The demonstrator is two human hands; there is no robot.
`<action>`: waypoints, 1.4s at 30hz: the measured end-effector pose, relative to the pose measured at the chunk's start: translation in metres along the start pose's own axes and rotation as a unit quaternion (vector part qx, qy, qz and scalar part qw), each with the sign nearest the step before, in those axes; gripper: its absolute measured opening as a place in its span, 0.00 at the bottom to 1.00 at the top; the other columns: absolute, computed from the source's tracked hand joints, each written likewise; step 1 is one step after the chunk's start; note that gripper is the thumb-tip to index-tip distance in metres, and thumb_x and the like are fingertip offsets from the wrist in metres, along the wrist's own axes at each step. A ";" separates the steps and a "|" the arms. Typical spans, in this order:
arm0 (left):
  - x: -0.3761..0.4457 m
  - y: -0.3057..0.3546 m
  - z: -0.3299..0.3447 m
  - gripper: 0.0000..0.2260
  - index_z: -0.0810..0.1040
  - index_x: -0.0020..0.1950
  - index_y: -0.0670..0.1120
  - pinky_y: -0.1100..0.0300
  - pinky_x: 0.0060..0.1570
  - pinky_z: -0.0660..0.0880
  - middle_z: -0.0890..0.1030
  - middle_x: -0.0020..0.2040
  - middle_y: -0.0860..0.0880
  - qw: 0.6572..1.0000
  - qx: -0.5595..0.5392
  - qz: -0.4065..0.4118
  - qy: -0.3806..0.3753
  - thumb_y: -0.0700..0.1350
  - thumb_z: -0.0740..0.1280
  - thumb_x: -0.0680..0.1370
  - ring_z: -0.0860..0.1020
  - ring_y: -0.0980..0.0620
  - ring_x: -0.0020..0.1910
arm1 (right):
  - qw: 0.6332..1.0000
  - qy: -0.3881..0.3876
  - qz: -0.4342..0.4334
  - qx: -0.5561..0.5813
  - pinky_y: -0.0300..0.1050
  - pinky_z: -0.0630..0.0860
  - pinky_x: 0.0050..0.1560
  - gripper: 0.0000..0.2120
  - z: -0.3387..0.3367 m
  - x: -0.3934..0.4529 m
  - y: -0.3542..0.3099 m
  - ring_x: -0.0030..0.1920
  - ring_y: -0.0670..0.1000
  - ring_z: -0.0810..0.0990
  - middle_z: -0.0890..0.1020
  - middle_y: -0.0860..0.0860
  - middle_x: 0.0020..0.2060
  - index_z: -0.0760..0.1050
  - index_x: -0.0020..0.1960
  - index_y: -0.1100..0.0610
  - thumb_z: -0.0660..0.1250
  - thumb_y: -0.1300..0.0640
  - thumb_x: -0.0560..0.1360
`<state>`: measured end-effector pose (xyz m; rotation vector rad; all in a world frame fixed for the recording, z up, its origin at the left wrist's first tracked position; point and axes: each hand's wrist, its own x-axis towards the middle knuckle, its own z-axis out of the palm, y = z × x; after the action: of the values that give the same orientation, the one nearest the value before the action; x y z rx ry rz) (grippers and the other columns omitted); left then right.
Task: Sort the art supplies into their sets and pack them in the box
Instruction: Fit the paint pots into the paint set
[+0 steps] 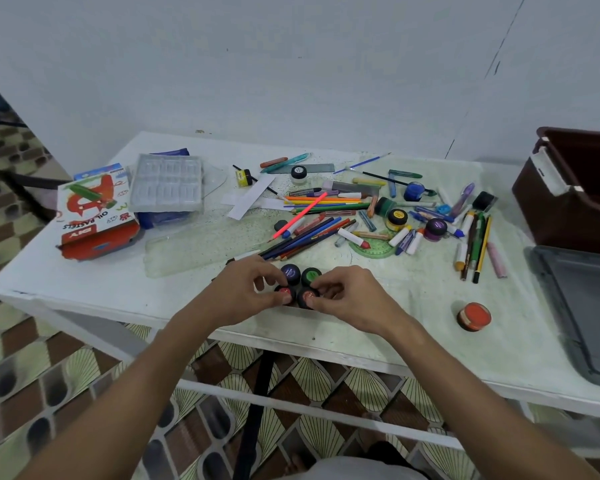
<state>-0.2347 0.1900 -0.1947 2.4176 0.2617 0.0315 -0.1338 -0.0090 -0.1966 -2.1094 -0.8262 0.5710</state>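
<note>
1. Right in front of me, near the table's front edge, I've got four small round paint pots with black lids and coloured tops bunched in a square: a blue-topped pot [290, 273], a green-topped pot [311, 276], a red-topped pot [285, 293] and an orange-red-topped pot [307, 296]. They're touching or close to it.
2. My left hand [246, 289] has its thumb and fingertips curled round the red one, and my right hand [347, 292] is pinching the orange-red one the same way. So both are clamped on the front pair.
3. Looks like I'm in the sorting step, herding the paint pots into one set. Nothing's packed yet as far as I can tell.
4. One more pot of that kind, a stray orange-topped pot [473, 317], sits well apart to my right, and a yellow-topped pot [397, 218], a purple-topped pot [435, 229] and a blue jar [413, 191] are buried in the messy pile of coloured pencils [309, 233], crayons and markers further back.
5. Next move, I reckon: let go, fetch those strays and add them to the group, picking carefully so the pencils don't roll.
6. The brown plastic box [568, 188] waits at the far right with its grey lid [582, 313] lying just in front of it. The red oil pastels carton [94, 209] and clear plastic tray [168, 183] sit on the left of the white table [84, 282].
</note>
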 end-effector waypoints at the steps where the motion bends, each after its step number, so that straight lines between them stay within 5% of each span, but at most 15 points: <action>1: 0.000 0.000 -0.001 0.08 0.82 0.46 0.57 0.68 0.39 0.68 0.77 0.43 0.56 1.000 -0.002 -0.002 -0.005 0.54 0.76 0.69 0.75 0.59 0.40 | 1.000 -0.007 0.000 -0.004 0.42 0.77 0.44 0.13 -0.001 0.001 -0.001 0.40 0.46 0.79 0.82 0.50 0.42 0.83 0.53 0.55 0.75 0.52 0.70; 5: 0.011 0.001 -0.014 0.09 0.81 0.45 0.58 0.64 0.40 0.71 0.78 0.44 0.56 1.000 -0.008 -0.008 -0.001 0.56 0.76 0.68 0.76 0.59 0.41 | 1.000 -0.004 -0.015 0.000 0.36 0.76 0.40 0.13 -0.013 0.016 -0.009 0.37 0.43 0.78 0.82 0.48 0.39 0.83 0.50 0.55 0.78 0.52 0.67; 14: 0.111 -0.028 -0.080 0.13 0.80 0.55 0.50 0.61 0.45 0.72 0.80 0.53 0.50 0.982 -0.002 -0.071 0.176 0.50 0.75 0.71 0.80 0.53 0.43 | 0.990 0.110 -0.081 0.042 0.37 0.78 0.46 0.21 -0.058 0.134 -0.028 0.42 0.47 0.79 0.82 0.51 0.44 0.79 0.55 0.56 0.79 0.53 0.65; 19: 0.165 -0.048 -0.100 0.19 0.78 0.61 0.48 0.62 0.47 0.68 0.78 0.58 0.48 0.981 0.076 -0.098 0.148 0.46 0.74 0.72 0.77 0.51 0.46 | 0.993 0.083 -0.082 -0.030 0.44 0.78 0.48 0.25 -0.070 0.203 -0.020 0.48 0.52 0.80 0.81 0.53 0.50 0.78 0.58 0.59 0.80 0.54 0.63; 28: 0.215 -0.073 -0.100 0.21 0.77 0.63 0.51 0.61 0.51 0.70 0.79 0.60 0.51 0.984 0.089 -0.146 0.059 0.46 0.73 0.70 0.77 0.52 0.49 | 0.994 0.024 -0.068 -0.079 0.39 0.71 0.53 0.32 -0.068 0.270 0.003 0.59 0.53 0.77 0.76 0.55 0.63 0.72 0.68 0.60 0.78 0.55 0.67; 34: 0.220 -0.080 -0.093 0.22 0.78 0.63 0.46 0.60 0.54 0.72 0.80 0.61 0.47 0.978 0.098 -0.166 0.073 0.42 0.72 0.69 0.78 0.50 0.53 | 0.987 0.000 -0.071 -0.143 0.38 0.72 0.51 0.20 -0.062 0.283 0.001 0.56 0.54 0.79 0.80 0.57 0.56 0.78 0.60 0.61 0.75 0.60 0.69; 39: 0.205 -0.062 -0.093 0.14 0.81 0.43 0.41 0.56 0.42 0.73 0.79 0.40 0.44 0.977 0.087 -0.147 0.125 0.48 0.67 0.62 0.75 0.48 0.37 | 0.990 0.051 -0.088 -0.102 0.42 0.75 0.49 0.16 -0.059 0.273 -0.002 0.51 0.53 0.79 0.81 0.56 0.51 0.81 0.53 0.61 0.75 0.59 0.67; 42: 0.188 -0.043 -0.093 0.14 0.82 0.50 0.45 0.57 0.50 0.74 0.79 0.46 0.49 0.977 0.074 -0.109 0.167 0.48 0.72 0.66 0.78 0.52 0.42 | 0.991 0.055 -0.104 -0.066 0.41 0.74 0.44 0.12 -0.062 0.247 -0.011 0.45 0.50 0.80 0.82 0.53 0.45 0.81 0.50 0.60 0.75 0.59 0.67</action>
<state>-0.0666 0.3187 -0.1616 2.5073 0.7043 0.3316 0.0714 0.1421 -0.1806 -2.1181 -1.0302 0.2949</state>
